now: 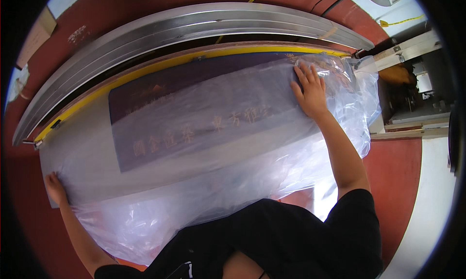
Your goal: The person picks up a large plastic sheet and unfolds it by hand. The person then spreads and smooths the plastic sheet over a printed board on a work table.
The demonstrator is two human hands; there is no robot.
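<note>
A large, thin, clear plastic sheet (286,155) drapes over a long, pale board (80,133) and hangs in wrinkles toward my body. Through the film shows a dark purple rectangle (145,104) with faint lettering. My right hand (309,92) lies flat on the sheet near the board's far right, fingers spread and pointing away from me. At the left edge my left hand (56,189) is closed on the sheet's border, where small creases gather beside the fingers. Part of its grip is hidden.
A yellow strip (160,66) runs along the board's far edge. Beyond it lies a long, silvery metal beam (194,21). On the right stands a pale wooden frame (412,51) beside a dark recess with clutter. The floor (395,182) is red.
</note>
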